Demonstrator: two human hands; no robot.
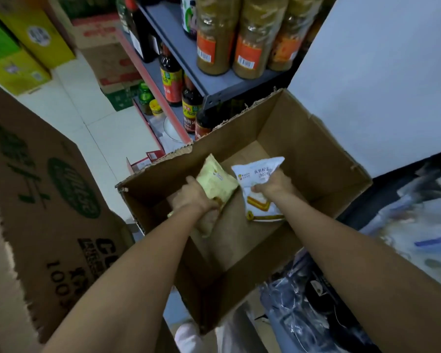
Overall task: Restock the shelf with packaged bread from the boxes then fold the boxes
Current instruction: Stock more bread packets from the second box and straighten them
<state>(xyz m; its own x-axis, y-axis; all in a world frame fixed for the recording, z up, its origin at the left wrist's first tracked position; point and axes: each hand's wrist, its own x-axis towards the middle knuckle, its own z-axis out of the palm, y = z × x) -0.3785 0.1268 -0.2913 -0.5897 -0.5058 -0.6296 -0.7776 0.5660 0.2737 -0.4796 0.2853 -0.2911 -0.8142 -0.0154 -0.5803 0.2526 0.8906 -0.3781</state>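
Reaching into the open cardboard box (303,159) with both arms. Left grip (195,193) is clenched round a yellow bread packet (218,183), holding its lower half; the packet's top sticks up and away past the knuckles, tilted toward the box's far left wall. Right grip (274,184) is clenched on a white bread packet (257,174), pinching it about mid-length; the printed top end fans out above the grip, the lower end with the bread-slice picture hangs below the wrist. The two packets are just beside each other, edges near touching between the grips. Both sit inside the box, above its brown floor; can't tell if either rests on it. Beyond the left grip, a grey shelf (168,29) carries tall spice jars (255,39) on top and dark sauce bottles (171,81) lower down. Left of the left arm, a printed brown carton (49,205) stands close. Right of the right arm, a blurred pile of plastic-wrapped goods (418,238).
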